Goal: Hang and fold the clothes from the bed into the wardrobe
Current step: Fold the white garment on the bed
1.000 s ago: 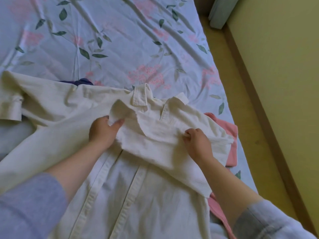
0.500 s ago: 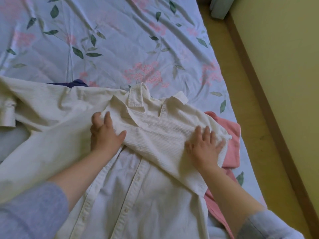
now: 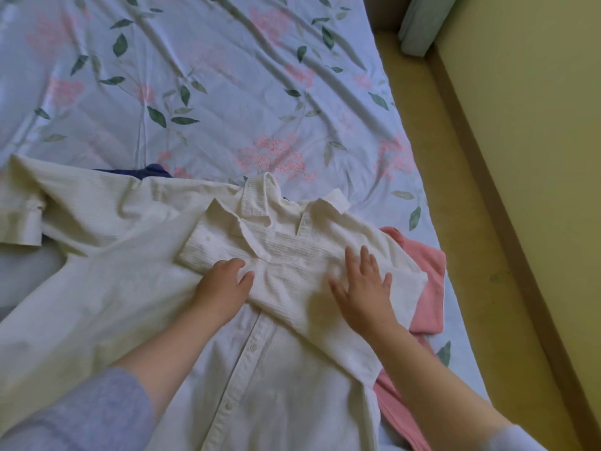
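Fingers (image 3: 366, 255) of both the left hand (image 3: 224, 288) and right hand (image 3: 364, 289) lie flat and grip nothing, pressing the folded-over sleeve (image 3: 302, 255) onto the white shirt (image 3: 276, 385) spread on the bed (image 3: 227, 76), probably to set the crease.

shirt (image 3: 292, 369): showing cream white, fine woven stripes
sheet (image 3: 227, 76): showing pale blue, pink flowers, green leaves
top (image 3: 426, 288), 3 o'clock: showing plain pink
cloth (image 3: 156, 169), 10 o'clock: showing navy
sleeves (image 3: 81, 415): showing grey-blue
wall (image 3: 536, 125): showing yellow

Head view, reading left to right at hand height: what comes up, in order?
White shirt's spread sleeve → left hand → right hand → pink garment → floral bedsheet edge → floor → yellow wall.
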A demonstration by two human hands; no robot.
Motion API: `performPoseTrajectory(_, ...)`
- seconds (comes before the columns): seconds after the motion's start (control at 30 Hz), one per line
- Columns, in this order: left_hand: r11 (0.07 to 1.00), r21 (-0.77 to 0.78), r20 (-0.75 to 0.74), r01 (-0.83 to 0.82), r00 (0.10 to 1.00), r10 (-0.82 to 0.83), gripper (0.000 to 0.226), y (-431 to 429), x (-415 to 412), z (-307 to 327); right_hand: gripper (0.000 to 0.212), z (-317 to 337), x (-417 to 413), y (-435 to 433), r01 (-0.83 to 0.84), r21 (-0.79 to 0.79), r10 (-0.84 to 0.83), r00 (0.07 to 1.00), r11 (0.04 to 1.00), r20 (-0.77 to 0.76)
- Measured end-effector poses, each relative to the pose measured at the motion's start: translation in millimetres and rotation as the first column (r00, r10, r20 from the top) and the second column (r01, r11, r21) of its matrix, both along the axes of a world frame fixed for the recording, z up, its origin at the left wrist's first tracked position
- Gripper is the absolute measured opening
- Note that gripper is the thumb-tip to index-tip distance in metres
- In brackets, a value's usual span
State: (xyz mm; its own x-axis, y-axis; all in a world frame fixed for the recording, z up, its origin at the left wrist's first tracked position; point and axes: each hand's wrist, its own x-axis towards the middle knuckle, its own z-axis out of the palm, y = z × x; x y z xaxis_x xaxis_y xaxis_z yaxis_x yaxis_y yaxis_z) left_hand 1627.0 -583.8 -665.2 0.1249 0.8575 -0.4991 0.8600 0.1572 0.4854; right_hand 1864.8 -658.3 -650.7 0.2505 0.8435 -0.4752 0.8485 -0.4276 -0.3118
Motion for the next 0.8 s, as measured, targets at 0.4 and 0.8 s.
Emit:
performPoseTrajectory(0.4,0.916,0.134,0.050,-0.378,0.926,0.375,0.019,24,-166,-12,0.064,-6,-157,112,0.123,0.068,-0.093,0.934,0.990,-0.346)
performPoseTrajectory(0.8,0.766,0.098,0.050,-0.635,0.772,0.634,0.044,79,-277,-27,0.044,-10,-235,160,-0.199,0.214,0.200,0.980,0.956,0.018)
